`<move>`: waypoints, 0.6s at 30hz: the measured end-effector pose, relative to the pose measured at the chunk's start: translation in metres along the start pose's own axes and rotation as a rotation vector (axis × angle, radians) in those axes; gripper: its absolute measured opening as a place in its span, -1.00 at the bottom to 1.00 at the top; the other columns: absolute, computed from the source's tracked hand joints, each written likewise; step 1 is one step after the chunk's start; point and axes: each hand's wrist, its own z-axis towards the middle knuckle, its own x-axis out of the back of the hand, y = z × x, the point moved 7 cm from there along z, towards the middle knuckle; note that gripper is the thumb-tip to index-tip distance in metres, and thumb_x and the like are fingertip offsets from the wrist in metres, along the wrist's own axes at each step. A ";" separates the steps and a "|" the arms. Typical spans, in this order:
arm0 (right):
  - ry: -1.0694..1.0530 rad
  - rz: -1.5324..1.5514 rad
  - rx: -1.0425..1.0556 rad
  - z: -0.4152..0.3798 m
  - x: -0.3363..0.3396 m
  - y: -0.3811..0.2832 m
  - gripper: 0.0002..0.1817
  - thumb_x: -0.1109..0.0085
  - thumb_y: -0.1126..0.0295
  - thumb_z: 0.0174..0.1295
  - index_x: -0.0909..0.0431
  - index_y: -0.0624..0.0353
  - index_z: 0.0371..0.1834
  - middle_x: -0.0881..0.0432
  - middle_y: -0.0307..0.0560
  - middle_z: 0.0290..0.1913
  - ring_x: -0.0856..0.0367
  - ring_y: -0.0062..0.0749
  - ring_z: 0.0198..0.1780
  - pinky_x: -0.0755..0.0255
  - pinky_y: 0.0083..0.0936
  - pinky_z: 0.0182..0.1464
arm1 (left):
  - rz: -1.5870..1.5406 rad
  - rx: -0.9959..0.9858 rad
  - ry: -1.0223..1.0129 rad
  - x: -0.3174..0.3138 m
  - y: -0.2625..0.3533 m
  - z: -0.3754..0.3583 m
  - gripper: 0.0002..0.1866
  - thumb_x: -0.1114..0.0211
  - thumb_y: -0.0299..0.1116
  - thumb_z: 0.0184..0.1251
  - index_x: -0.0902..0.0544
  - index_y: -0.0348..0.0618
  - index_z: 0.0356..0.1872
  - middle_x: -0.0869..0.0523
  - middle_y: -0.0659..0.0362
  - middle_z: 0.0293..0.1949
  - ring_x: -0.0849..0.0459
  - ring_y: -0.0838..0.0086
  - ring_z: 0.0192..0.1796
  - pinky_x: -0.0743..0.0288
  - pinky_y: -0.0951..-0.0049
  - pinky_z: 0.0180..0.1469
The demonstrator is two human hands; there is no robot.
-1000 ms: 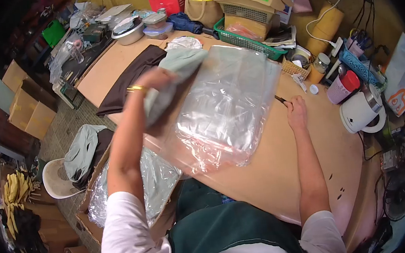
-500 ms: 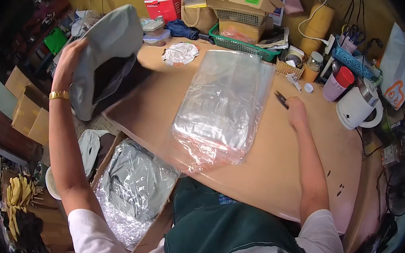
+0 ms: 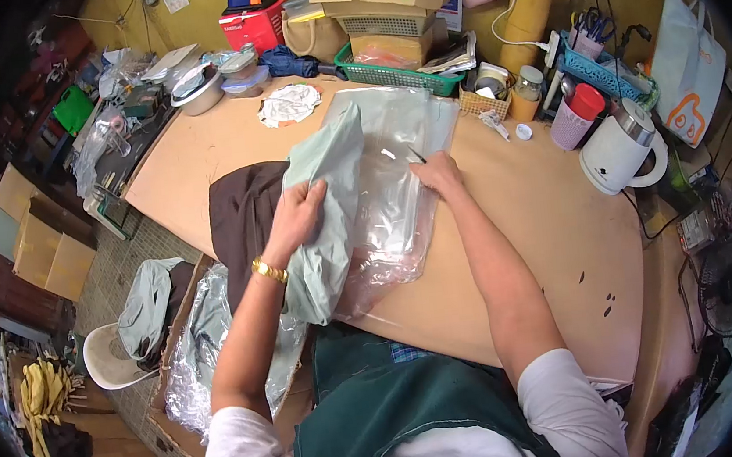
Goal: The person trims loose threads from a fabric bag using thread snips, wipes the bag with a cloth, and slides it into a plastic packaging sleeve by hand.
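My left hand (image 3: pixel 301 210) is closed on a grey-green cloth piece (image 3: pixel 329 241), held up over the left side of the table. A dark brown cloth part (image 3: pixel 245 207) hangs to the left of it, apparently joined to the same piece. In my right hand (image 3: pixel 438 174) is a small pair of dark thread snips (image 3: pixel 417 155), its tip pointing up and left. That hand is over the right edge of a stack of clear plastic bags (image 3: pixel 391 217). The cloth covers the stack's left part.
A box of plastic-wrapped grey cloth (image 3: pixel 199 350) stands below the table's left edge, near a chair (image 3: pixel 112 359) with cloth on it. Along the back are a green basket (image 3: pixel 395 74) and a white bundle (image 3: pixel 290 104). A white kettle (image 3: pixel 613 161) stands right.
My left hand has brought the cloth from the far left, over the table and onto the bags' left side. My right hand with the snips has moved left to the bags.
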 end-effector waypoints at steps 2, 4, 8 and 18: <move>-0.047 0.104 0.008 0.001 0.004 0.011 -0.52 -0.22 0.01 0.10 -0.69 0.32 -0.40 -0.73 0.17 -0.35 -0.72 0.00 -0.27 -0.54 -0.20 -0.12 | -0.025 -0.015 0.062 -0.008 -0.013 -0.014 -0.49 -0.14 -0.06 0.45 -0.45 -0.37 -0.52 -0.37 0.02 -0.66 -0.31 0.44 -0.53 -0.32 0.24 -0.41; -0.096 0.197 0.019 -0.013 0.011 0.018 -0.58 -0.18 0.08 0.10 -0.69 0.31 -0.41 -0.72 0.19 -0.36 -0.72 0.02 -0.24 -0.53 -0.17 -0.11 | 0.061 0.017 0.046 -0.023 -0.007 -0.035 -0.60 -0.12 -0.12 0.45 -0.58 -0.37 -0.31 -0.55 -0.16 -0.51 -0.56 0.17 -0.41 -0.41 0.15 -0.26; -0.073 0.271 -0.032 -0.078 0.031 0.031 -0.66 -0.11 0.18 0.11 -0.69 0.27 -0.41 -0.71 0.18 -0.37 -0.70 0.04 -0.22 -0.52 -0.14 -0.08 | 0.315 -0.249 0.063 -0.079 -0.019 -0.074 -0.71 -0.12 -0.30 0.42 -0.61 -0.26 0.00 -0.53 0.06 0.31 -0.33 0.15 0.46 0.34 -0.26 0.46; 0.161 0.186 0.046 -0.058 0.073 0.012 -0.59 -0.30 0.11 0.14 -0.64 0.29 -0.20 -0.73 0.13 -0.25 -0.72 -0.01 -0.18 -0.54 -0.21 -0.08 | 0.355 -0.340 0.047 -0.100 0.059 -0.025 -0.71 -0.16 -0.23 0.37 -0.67 -0.28 -0.26 -0.60 0.02 0.22 -0.38 0.08 0.40 0.06 -0.29 0.40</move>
